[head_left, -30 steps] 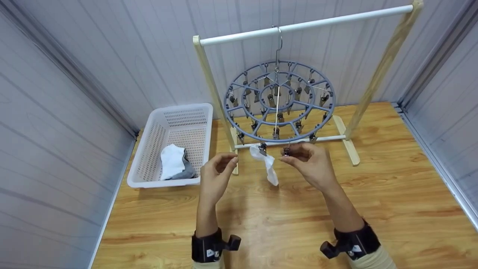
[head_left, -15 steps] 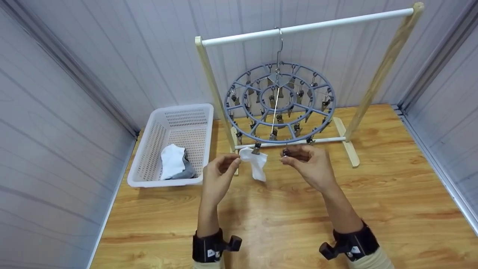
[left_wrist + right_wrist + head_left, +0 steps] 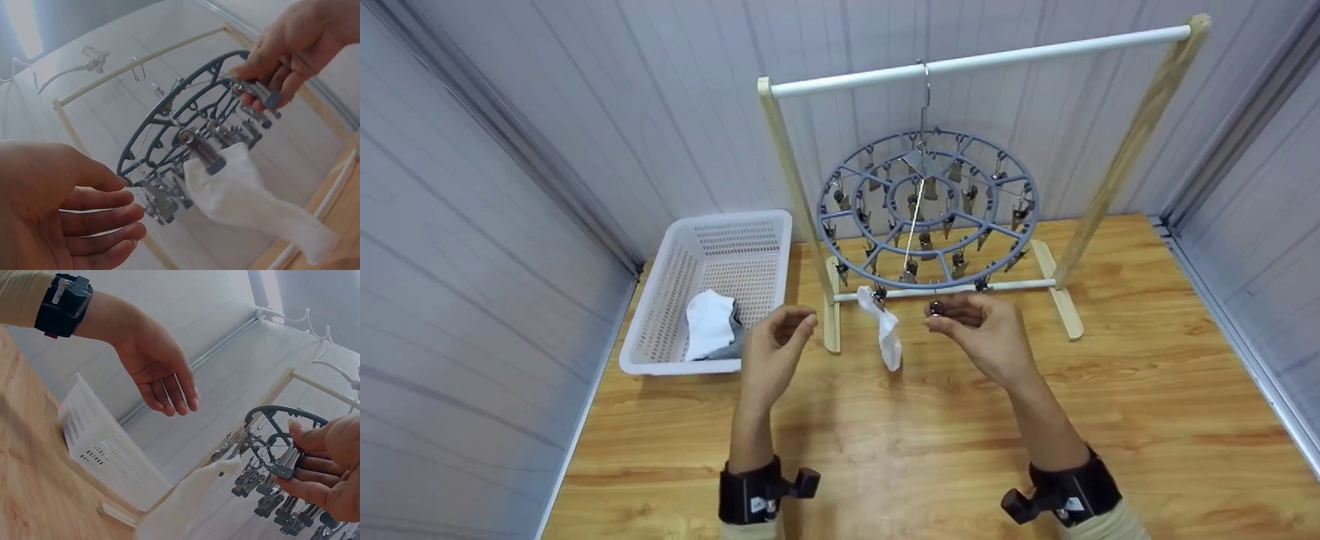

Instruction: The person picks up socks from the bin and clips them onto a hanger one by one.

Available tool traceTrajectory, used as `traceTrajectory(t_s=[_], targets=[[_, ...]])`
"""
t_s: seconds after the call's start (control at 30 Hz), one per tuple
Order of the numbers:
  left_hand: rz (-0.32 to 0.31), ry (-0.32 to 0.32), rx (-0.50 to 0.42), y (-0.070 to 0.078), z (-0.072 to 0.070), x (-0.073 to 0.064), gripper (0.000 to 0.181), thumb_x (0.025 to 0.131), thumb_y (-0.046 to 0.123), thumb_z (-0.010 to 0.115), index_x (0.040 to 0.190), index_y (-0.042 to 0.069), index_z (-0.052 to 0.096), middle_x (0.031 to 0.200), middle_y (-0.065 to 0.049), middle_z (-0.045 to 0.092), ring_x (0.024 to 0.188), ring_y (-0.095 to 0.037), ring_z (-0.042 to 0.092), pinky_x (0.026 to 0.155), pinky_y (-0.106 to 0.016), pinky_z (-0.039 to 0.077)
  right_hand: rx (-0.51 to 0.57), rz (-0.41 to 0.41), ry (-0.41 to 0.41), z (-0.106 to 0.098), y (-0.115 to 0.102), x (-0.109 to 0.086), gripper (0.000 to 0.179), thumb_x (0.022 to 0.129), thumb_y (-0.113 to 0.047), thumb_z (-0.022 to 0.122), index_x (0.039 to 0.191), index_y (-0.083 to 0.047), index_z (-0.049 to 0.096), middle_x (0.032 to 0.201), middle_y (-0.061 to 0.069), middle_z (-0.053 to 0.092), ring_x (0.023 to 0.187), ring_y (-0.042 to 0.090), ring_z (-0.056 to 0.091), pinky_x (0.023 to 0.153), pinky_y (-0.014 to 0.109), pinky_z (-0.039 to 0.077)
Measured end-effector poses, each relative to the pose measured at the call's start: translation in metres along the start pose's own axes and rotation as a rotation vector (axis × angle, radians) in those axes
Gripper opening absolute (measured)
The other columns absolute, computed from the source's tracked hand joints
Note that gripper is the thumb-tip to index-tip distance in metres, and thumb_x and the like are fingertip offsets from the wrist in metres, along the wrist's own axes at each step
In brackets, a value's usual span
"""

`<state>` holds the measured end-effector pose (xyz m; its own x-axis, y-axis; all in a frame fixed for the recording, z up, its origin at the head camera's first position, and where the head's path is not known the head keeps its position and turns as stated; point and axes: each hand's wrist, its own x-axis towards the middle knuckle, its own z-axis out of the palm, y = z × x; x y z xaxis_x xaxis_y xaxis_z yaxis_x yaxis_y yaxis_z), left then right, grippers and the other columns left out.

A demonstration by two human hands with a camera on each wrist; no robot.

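Note:
A round blue-grey clip hanger [image 3: 922, 286] hangs by its hook from a rack. From one of its metal clips [image 3: 203, 153] on the near rim dangles a white sock [image 3: 889, 343]. My right hand [image 3: 990, 337] pinches a neighbouring metal clip [image 3: 286, 462] between thumb and fingers; nothing hangs from that clip. Left of the sock, my left hand [image 3: 775, 352] is in the air with relaxed fingers and holds nothing. The left wrist view shows its fingers [image 3: 104, 219] apart from the sock and clips.
The rack has a white top bar [image 3: 982, 62] and wooden legs. At the left stands a white perforated basket [image 3: 679, 368], holding a white sock [image 3: 709, 326] and something grey [image 3: 729, 349]. Pale panel walls [image 3: 510, 225] surround the wooden surface [image 3: 885, 465].
My left hand has drawn back to the left, away from the hanging sock. The sock swung and turned edge-on again. My right hand keeps its pinch on the clip.

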<state>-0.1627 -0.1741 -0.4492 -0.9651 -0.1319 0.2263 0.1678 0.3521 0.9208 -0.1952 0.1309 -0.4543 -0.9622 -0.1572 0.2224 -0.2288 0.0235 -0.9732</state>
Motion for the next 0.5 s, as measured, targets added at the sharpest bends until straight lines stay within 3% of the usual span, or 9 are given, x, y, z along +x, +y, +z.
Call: traceTrajectory(t_s=[0.3,0.5], targets=[[-0.002,-0.024,0.176,0.004,-0.039,0.037,0.015,0.101,0.016,0.074,0.109,0.004,0.078,0.096,-0.008,0.077,0.085,-0.023,0.07,0.075,-0.026,0.055,-0.018,0.014,0.018,0.002,-0.004,-0.003,0.025,0.089,0.006,0.082,0.111,0.012,0.073,0.103,0.025,0.077,0.09,0.018,0.079,0.082,0.035,0.063],[-0.052,-0.084,0.323,-0.011,-0.065,0.065,0.018,0.103,0.019,0.071,0.11,0.005,0.078,0.095,-0.008,0.076,0.085,-0.02,0.068,0.075,-0.029,0.052,-0.022,-0.009,0.022,0.005,-0.007,-0.004,0.025,0.089,0.007,0.081,0.112,0.013,0.073,0.103,0.026,0.077,0.089,0.018,0.079,0.082,0.036,0.063]])
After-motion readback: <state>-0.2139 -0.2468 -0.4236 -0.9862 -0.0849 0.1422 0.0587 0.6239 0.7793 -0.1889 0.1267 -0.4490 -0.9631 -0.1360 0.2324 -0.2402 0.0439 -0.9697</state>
